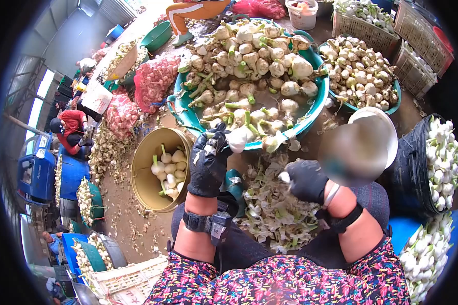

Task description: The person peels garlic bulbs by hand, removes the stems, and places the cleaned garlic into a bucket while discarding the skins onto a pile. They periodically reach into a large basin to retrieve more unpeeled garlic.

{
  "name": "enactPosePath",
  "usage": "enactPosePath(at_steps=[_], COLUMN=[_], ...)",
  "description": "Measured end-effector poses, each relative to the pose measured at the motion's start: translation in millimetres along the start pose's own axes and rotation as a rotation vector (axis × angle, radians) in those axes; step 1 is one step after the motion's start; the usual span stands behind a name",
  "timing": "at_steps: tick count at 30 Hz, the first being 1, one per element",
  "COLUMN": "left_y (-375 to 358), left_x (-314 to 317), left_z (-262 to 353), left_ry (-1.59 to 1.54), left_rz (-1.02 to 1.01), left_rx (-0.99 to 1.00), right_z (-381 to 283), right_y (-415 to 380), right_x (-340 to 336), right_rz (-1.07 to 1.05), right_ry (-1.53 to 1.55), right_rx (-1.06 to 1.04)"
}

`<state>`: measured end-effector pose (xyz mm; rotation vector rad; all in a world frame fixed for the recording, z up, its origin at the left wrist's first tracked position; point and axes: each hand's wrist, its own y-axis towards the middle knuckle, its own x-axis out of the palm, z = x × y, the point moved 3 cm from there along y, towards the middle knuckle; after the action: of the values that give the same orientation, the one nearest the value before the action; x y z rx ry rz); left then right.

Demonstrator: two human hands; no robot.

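My left hand (208, 165), in a black glove, is raised at the near rim of the large green tub (295, 133). Its fingers are closed on a white garlic bulb (237, 140). My right hand (306, 180), also gloved in black, is closed in a fist above the heap of peeled skins (277, 213) between my knees. A small pale bit shows at its fingers, too small to name. Unpeeled garlic bulbs (254, 58), some with green stems, fill much of the tub. Left of my left hand stands a tan bucket (140, 178) holding several clean white bulbs (170, 170).
A white bucket (389, 134), partly blurred, stands to the right. Beyond it are a black tub (414, 168) of white bulbs and a basin of unpeeled bulbs (361, 73). Red net sacks (158, 81) lie at left. A person in red (74, 129) sits farther left.
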<state>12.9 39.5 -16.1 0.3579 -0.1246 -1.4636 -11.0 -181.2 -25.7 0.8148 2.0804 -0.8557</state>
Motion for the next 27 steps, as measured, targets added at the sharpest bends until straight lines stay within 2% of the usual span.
enactPosePath(at_steps=[1,2,3,5,6,7,9,10,11,12,13,14,15,16,17,18,19,20,21,22,23,24,25,26,27], left_y=[-0.8,-1.6,-0.5,5.0,7.2,9.8,13.4,14.8,16.0,23.0,26.7,33.0,38.3,44.7,56.0,62.7,73.1,79.1,83.5,87.7,93.4,91.9,91.8,94.6,92.6], left_x=[-0.5,2.6,-3.3,-28.9,-45.4,-67.3,-126.9,-136.2,-138.9,-121.3,-96.4,-64.2,-38.1,-14.6,13.2,36.8,53.8,74.4,84.8,97.1,106.5,110.3,111.5,110.2,106.0], left_z=[1.1,13.4,10.9,13.9,24.3,34.6,40.4,45.7,51.1,58.9,60.0,67.1,57.7,39.8,35.5,28.9,7.2,-3.4,-22.1,-36.0,-55.4,-64.7,-72.6,-91.7,-84.1], left_ry=[-0.225,-0.622,-0.618,0.139,0.121,0.1,0.665,0.819,0.975,0.999,0.838,0.856,0.677,0.585,0.596,0.621,0.697,0.827,0.828,0.931,1.137,1.263,1.333,1.393,1.351], left_rz=[0.024,0.037,0.033,0.029,0.086,0.14,0.077,0.041,0.006,-0.052,-0.118,-0.25,-0.352,-0.411,-0.533,-0.607,-0.69,-0.741,-0.754,-0.848,-0.95,-0.952,-0.986,-1.019,-0.961], left_rx=[-0.109,-0.331,-0.332,0.064,0.064,0.059,0.104,0.09,0.074,0.227,0.263,0.293,0.296,0.236,0.339,0.233,0.307,0.335,0.349,0.25,0.161,0.248,0.317,0.236,0.107], right_z=[9.0,4.7,4.3,-4.0,-7.3,-5.7,5.0,7.0,10.0,11.8,9.9,4.7,1.4,-1.4,-2.0,-14.6,-20.7,-21.4,-16.2,-14.2,-9.8,-5.0,7.4,9.9,10.7], right_y=[2.0,3.8,4.7,6.4,7.4,6.5,10.0,12.6,16.0,16.3,21.2,28.5,37.1,47.8,48.4,39.9,34.6,32.8,21.1,15.7,11.6,8.7,15.8,15.9,11.8], right_x=[0.6,2.0,17.7,28.2,24.9,15.3,-1.2,-1.0,-6.3,-10.3,-8.7,-7.1,-5.6,5.7,16.5,13.4,17.0,27.9,32.7,30.1,23.2,15.1,19.8,5.1,-9.1], right_rz=[-0.029,-0.175,-0.161,-0.263,-0.239,-0.077,0.081,0.088,0.423,0.758,0.761,0.69,0.622,0.448,0.434,0.312,0.2,0.057,0.006,-0.189,-0.255,-0.174,0.004,0.148,0.286], right_ry=[-0.036,-0.033,0.039,0.195,0.173,0.219,0.212,0.213,0.241,0.262,0.261,0.159,0.057,-0.138,-0.037,0.01,0.068,0.081,0.17,0.093,0.063,0.013,0.11,0.163,0.227], right_rx=[0.085,0.106,0.002,-0.166,-0.126,-0.172,-0.05,-0.042,-0.045,-0.047,-0.044,-0.068,-0.092,-0.133,-0.174,-0.152,-0.239,-0.197,-0.204,-0.169,-0.129,-0.11,-0.118,-0.099,-0.076])
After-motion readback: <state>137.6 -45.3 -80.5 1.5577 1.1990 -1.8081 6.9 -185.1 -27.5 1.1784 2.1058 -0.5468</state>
